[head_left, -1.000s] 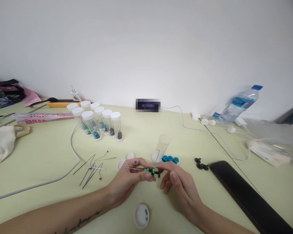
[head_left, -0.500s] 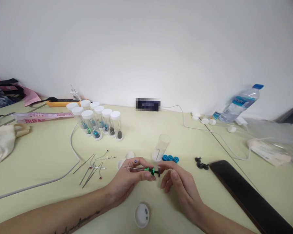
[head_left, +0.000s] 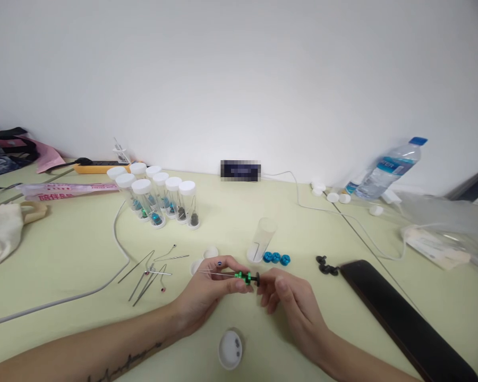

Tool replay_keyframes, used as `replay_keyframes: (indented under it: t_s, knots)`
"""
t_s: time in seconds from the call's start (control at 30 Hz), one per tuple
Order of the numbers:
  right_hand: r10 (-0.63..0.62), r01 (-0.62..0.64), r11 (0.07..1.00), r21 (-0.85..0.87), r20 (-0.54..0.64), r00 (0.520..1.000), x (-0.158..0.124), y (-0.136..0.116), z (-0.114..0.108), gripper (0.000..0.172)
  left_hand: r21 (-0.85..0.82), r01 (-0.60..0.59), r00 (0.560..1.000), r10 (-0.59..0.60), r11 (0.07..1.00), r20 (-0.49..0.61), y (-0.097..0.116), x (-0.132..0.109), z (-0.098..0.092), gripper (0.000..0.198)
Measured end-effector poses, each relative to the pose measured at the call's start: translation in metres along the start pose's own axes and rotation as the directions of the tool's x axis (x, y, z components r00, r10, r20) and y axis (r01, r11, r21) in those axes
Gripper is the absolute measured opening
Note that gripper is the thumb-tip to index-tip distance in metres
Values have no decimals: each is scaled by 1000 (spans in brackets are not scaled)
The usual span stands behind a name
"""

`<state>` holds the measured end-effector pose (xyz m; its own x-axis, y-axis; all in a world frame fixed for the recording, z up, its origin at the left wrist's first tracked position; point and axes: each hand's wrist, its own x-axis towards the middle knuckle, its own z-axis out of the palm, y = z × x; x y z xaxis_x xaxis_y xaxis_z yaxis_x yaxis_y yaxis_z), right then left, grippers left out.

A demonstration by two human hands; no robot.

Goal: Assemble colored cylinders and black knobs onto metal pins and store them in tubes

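Two bare hands meet over a pale green tabletop [head_left: 207, 212], the left hand [head_left: 207, 292] pinching one green metal fitting [head_left: 242, 277] between thumb and fingers.
The fitting's black disc end [head_left: 257, 279] faces the right hand [head_left: 297, 300], whose fingers curl just beside it; whether they touch or grip it cannot be told. Beyond stand one uncapped clear tube [head_left: 265, 232], three blue fittings [head_left: 276, 258] and, farther left, eight white-capped tubes [head_left: 145, 201]; one white cap [head_left: 227, 356] lies nearer the wearer.
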<state>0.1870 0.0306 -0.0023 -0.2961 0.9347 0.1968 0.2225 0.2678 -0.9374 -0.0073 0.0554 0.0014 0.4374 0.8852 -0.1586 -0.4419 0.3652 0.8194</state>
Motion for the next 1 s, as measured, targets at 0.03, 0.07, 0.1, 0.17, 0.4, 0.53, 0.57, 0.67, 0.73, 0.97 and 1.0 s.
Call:
replay_keyframes:
  t_s: [0.03, 0.07, 0.1, 0.17, 0.4, 0.53, 0.57, 0.67, 0.73, 0.97, 1.0]
  knots:
    - [6, -6, 1000, 14, -8, 1000, 0, 0, 0, 42, 3, -3, 1000, 3, 1000, 1, 0, 0, 0, 18]
    - [5, -5, 1000, 27, -16, 1000, 0, 0, 0, 41, 4, -6, 1000, 6, 1000, 2, 0, 0, 0, 18]
    - [-2, 3, 999, 37, -20, 1000, 0, 0, 0, 40, 3, -6, 1000, 6, 1000, 4, 1, 0, 0, 17]
    - [-22, 22, 999, 42, -15, 1000, 0, 0, 0, 40, 2, 3, 1000, -3, 1000, 9, 1, 0, 0, 17]
    - [-22, 23, 999, 46, -7, 1000, 0, 0, 0, 41, 2, -17, 1000, 17, 1000, 12, 1, 0, 1, 16]
    - [-20, 20, 998, 51, -14, 1000, 0, 0, 0, 40, 1, -4, 1000, 4, 1000, 2, 1, 0, 1, 18]
    - [-24, 25, 998, 54, -20, 1000, 0, 0, 0, 39, 2, -4, 1000, 4, 1000, 0, 1, 0, 1, 18]
    - [-49, 49, 998, 33, -1, 999, 0, 0, 0, 39, 11, -6, 1000, 6, 1000, 6, 1, 0, 2, 18]
    - [-52, 52, 999, 12, 15, 999, -1, 0, 0, 40, 18, -10, 1000, 10, 1000, 8, 2, 0, 2, 17]
    - [-41, 40, 999, 21, 10, 999, 0, 3, -1, 42, 6, 2, 1000, -2, 1000, -4, 0, 0, 2, 19]
    - [-39, 38, 999, 9, 18, 999, 0, 3, 0, 43, 8, 6, 1000, -6, 1000, -2, 0, 0, 2, 19]
